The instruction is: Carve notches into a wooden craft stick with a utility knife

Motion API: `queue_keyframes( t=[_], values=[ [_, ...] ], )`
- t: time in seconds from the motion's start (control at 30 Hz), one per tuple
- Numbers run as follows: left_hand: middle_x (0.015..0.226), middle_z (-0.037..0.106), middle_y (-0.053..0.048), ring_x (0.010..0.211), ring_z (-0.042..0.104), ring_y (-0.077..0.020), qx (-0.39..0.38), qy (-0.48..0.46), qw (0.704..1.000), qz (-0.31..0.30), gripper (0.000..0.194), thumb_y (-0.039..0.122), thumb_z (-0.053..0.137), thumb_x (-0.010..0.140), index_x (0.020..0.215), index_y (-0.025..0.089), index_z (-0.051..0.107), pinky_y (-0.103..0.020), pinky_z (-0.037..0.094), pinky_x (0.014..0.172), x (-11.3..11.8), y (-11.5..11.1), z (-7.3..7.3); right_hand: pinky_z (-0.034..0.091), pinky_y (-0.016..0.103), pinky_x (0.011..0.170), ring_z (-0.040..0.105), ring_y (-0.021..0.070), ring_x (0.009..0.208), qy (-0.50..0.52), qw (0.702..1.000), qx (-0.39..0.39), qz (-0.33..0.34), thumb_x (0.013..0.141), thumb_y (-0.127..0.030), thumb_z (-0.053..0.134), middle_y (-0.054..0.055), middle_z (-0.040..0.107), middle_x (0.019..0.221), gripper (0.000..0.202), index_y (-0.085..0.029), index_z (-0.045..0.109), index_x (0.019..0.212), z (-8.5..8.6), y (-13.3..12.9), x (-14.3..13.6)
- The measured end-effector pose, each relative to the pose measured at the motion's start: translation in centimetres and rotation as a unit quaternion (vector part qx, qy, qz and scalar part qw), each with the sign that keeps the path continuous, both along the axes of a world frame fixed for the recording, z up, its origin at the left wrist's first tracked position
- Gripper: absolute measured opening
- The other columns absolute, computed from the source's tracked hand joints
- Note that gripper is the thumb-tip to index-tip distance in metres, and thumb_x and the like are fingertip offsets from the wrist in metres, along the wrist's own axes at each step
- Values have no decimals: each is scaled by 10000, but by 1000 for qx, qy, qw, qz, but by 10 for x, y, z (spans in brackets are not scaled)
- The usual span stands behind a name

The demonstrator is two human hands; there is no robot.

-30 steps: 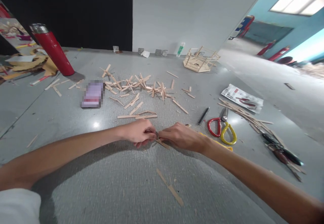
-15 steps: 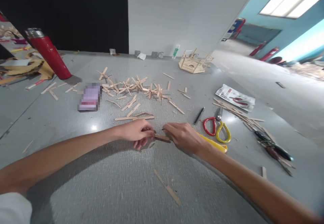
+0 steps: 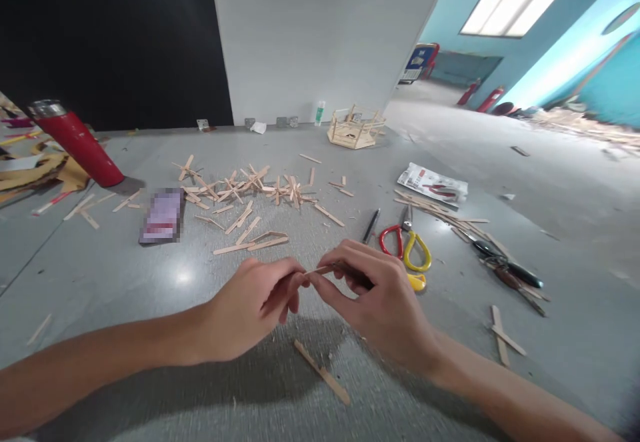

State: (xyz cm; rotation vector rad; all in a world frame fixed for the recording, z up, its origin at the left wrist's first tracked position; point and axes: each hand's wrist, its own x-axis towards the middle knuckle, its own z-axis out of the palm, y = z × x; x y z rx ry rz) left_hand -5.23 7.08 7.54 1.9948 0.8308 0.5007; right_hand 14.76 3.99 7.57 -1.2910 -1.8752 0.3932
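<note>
Between both hands is a short wooden craft stick, largely covered by fingers. My left hand pinches its left end between thumb and fingertips. From the other side my right hand is closed around the right end, thumb beneath and fingers curled over. Below the hands a loose craft stick lies on the grey table. Just beyond the right hand are scissors with one red and one yellow handle, a dark pen and a yellow-handled tool, partly hidden.
A pile of craft sticks spreads across the table's middle. Behind it stands a hexagonal stick frame. A red flask and a blurred-out phone-like object are left. Right are a white packet and black-handled pliers.
Both hands have come nearer to me and closer together, and the stick between them has risen from near the table. The view has shifted to the right.
</note>
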Motion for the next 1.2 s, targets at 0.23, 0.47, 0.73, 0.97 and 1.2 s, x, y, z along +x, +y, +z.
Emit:
queue_keyframes(
  t=[0.23, 0.47, 0.73, 0.97, 1.2],
  values=[
    [614, 643, 16, 488, 588, -72, -50, -4, 999, -7, 351, 391, 388, 1034, 892, 164, 614, -166, 427, 499, 4, -16, 11, 334, 211, 479, 433, 76, 528, 69, 995, -62, 43, 834, -122, 587, -42, 521, 629, 125, -190, 637, 742, 11, -19, -6],
    [600, 638, 17, 471, 566, -77, -53, -38, 996, 54, 372, 438, 396, 1028, 849, 175, 590, -168, 407, 453, 0, -22, 16, 377, 224, 502, 434, 98, 573, 223, 971, -81, 33, 965, -234, 506, -42, 499, 757, 210, -253, 526, 1173, -7, -20, 5],
    [620, 635, -3, 485, 579, -106, -84, -140, 977, 134, 379, 499, 420, 1008, 935, 168, 591, -194, 441, 436, -2, -25, 22, 412, 240, 537, 494, 109, 584, 236, 971, -34, -32, 1034, -335, 359, -37, 540, 734, 208, -258, 483, 1183, -42, 12, 23],
    [631, 634, 3, 500, 592, -103, -70, -159, 975, 139, 342, 462, 429, 1016, 952, 170, 596, -192, 448, 446, -3, -27, 21, 454, 223, 542, 493, 98, 652, 219, 957, -180, 62, 949, -255, 446, 9, 489, 957, 301, -263, 408, 1247, -71, 25, 30],
    [616, 623, 6, 486, 577, -101, -56, -151, 977, 143, 349, 462, 416, 1019, 951, 167, 591, -196, 421, 439, -3, -26, 21, 492, 264, 529, 541, 86, 596, 262, 937, -195, 119, 955, -240, 382, 36, 482, 1046, 383, -294, 379, 1334, -69, 24, 22]
  ],
)
